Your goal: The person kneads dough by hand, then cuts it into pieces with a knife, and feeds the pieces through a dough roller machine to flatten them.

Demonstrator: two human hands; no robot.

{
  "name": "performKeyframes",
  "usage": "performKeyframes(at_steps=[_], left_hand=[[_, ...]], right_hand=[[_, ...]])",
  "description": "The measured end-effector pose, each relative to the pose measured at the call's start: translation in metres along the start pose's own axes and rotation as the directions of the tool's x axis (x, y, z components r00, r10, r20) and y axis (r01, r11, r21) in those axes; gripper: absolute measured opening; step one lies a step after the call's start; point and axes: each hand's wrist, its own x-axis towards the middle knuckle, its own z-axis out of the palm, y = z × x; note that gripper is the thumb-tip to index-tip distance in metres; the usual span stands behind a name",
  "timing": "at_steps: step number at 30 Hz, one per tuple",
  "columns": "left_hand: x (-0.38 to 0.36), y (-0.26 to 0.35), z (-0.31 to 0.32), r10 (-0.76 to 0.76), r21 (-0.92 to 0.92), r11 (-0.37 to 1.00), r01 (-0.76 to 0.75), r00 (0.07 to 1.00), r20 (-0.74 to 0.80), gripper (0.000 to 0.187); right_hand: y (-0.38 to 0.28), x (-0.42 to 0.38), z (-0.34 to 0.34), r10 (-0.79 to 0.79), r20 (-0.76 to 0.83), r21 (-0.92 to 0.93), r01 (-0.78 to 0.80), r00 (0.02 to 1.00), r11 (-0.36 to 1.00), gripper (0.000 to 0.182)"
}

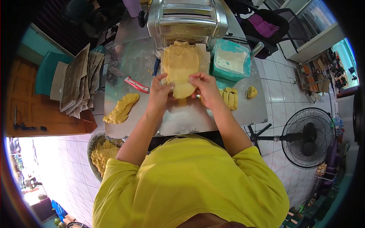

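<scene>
A flat yellow dough sheet (183, 88) hangs between my hands at the near end of a stack of dough sheets (182, 57). My left hand (161, 91) pinches its left edge. On the opposite edge, my right hand (205, 88) grips with thumb and fingers. The stack lies in front of a metal dough roller machine (188, 22). A red-handled knife (137, 84) rests left of my left hand, beyond a lump of dough (122, 108). Cut dough pieces (230, 98) sit just right of my right forearm, with a small dough piece (251, 92) farther right.
A teal tub of white powder (230, 60) stands right of the stack. Below the table's left front corner is a basin of dough (102, 154). A black fan (308, 137) stands at right. Stacked boards (83, 81) lean at left. The metal table (129, 53) has floury smears.
</scene>
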Motion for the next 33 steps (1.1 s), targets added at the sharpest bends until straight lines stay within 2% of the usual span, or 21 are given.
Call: performKeyframes(at_steps=[2,4,5,7,8,9,10,11,13,16,18,19,20,21,22,23,24,25,27,30,33], left_hand=[[0.013,0.023,0.010,0.086,-0.040,0.996,-0.084,0.995,0.042,0.060],[0.027,0.034,0.016,0.168,-0.082,0.984,-0.161,0.982,0.084,0.065],[0.036,0.036,0.015,0.209,0.051,0.975,-0.215,0.973,0.094,0.065],[0.048,0.034,0.008,0.262,0.181,0.943,-0.278,0.959,0.112,0.065],[0.054,0.027,-0.002,0.465,0.527,0.676,-0.515,0.853,0.237,0.062],[0.053,0.026,-0.005,0.563,0.732,0.242,-0.636,0.707,0.428,0.059],[0.051,0.024,-0.006,0.560,0.730,0.243,-0.639,0.707,0.432,0.059],[0.047,0.020,-0.007,0.538,0.796,0.102,-0.597,0.706,0.461,0.049],[0.047,0.017,-0.009,0.514,0.840,-0.045,-0.541,0.708,0.484,0.040],[0.059,0.014,-0.011,0.588,0.829,-0.025,-0.559,0.662,0.464,0.027],[0.063,0.020,-0.007,0.685,0.790,-0.111,-0.603,0.529,0.500,0.020],[0.065,0.024,-0.004,0.687,0.789,-0.114,-0.604,0.526,0.502,0.020],[0.068,0.028,-0.001,0.664,0.754,0.133,-0.644,0.623,0.414,0.018],[0.068,0.034,0.003,0.609,0.675,0.374,-0.636,0.717,0.339,0.016],[0.069,0.041,0.006,0.610,0.675,0.372,-0.637,0.716,0.339,0.016],[0.069,0.048,0.010,0.547,0.608,0.540,-0.583,0.791,0.273,0.018],[0.069,0.054,0.014,0.466,0.520,0.689,-0.505,0.858,0.217,0.020],[0.071,0.056,0.016,0.466,0.519,0.689,-0.505,0.858,0.216,0.020],[0.074,0.067,0.024,0.358,0.212,0.887,-0.411,0.900,0.250,0.026],[0.070,0.098,0.036,0.327,0.213,0.897,-0.387,0.907,0.267,0.033],[0.079,0.138,0.048,0.501,0.377,0.695,-0.613,0.788,0.358,0.041]], right_hand=[[-0.005,0.018,-0.004,0.001,-0.010,0.322,0.002,1.000,0.947,0.018],[-0.012,0.032,-0.005,-0.047,0.000,0.402,0.043,0.999,0.915,0.022],[-0.014,0.036,-0.005,-0.098,0.012,0.477,0.081,0.995,0.875,0.026],[-0.009,0.041,-0.007,-0.147,-0.020,0.373,0.144,0.989,0.917,0.035],[-0.003,0.040,-0.008,-0.340,-0.033,-0.059,0.338,0.940,0.939,0.035],[-0.001,0.036,-0.008,-0.505,0.036,-0.475,0.459,0.862,0.750,0.035],[0.001,0.034,-0.009,-0.565,0.131,-0.621,0.511,0.815,0.594,0.039],[0.002,0.033,-0.010,-0.564,0.127,-0.622,0.508,0.816,0.596,0.039],[0.003,0.033,-0.011,-0.694,0.362,-0.800,0.589,0.622,0.111,0.037],[-0.003,0.036,-0.011,-0.645,0.387,-0.824,0.561,0.659,0.078,0.033],[-0.009,0.042,-0.014,-0.656,0.407,-0.824,0.565,0.636,0.036,0.029],[-0.013,0.046,-0.014,-0.666,0.427,-0.823,0.567,0.612,-0.006,0.025],[-0.017,0.050,-0.014,-0.669,0.427,-0.823,0.568,0.608,-0.008,0.025],[-0.023,0.051,-0.011,-0.698,0.346,-0.761,0.622,0.628,0.183,0.019],[-0.030,0.052,-0.009,-0.708,0.263,-0.662,0.656,0.656,0.363,0.016],[-0.038,0.052,-0.008,-0.708,0.263,-0.662,0.657,0.655,0.362,0.016],[-0.048,0.050,-0.005,-0.554,0.162,-0.558,0.539,0.817,0.631,0.013],[-0.055,0.050,-0.004,-0.347,0.098,-0.414,0.356,0.933,0.838,0.011],[-0.064,0.055,-0.003,-0.421,0.133,-0.362,0.440,0.897,0.822,0.012],[-0.096,0.063,-0.001,-0.528,0.177,-0.331,0.556,0.830,0.763,0.014],[-0.146,0.068,0.007,-0.696,0.219,-0.458,0.702,0.683,0.545,0.022]])
